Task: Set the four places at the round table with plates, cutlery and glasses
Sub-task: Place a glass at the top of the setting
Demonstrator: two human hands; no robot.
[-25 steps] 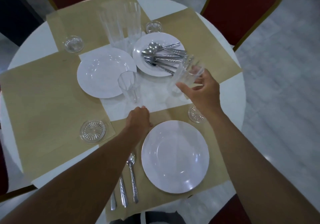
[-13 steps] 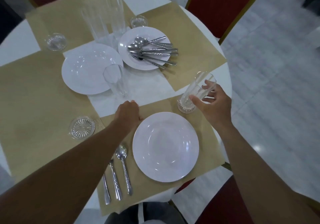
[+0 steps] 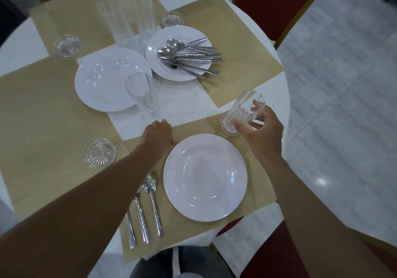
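Fingers of the right hand curl around a tilted clear glass, its base meeting a glass coaster at centre right of the frame, just above a white plate. Left hand rests as a fist, fingers curled under, on the tan placemat at the plate's upper left, above three pieces of cutlery.

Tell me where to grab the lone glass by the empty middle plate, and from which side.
Wrap the glass around its upper half, coming from the near side, probably with the left hand, which is closest. It stands upright and widens toward the rim, so a grip there should not slide; the plate crowds its far left side.
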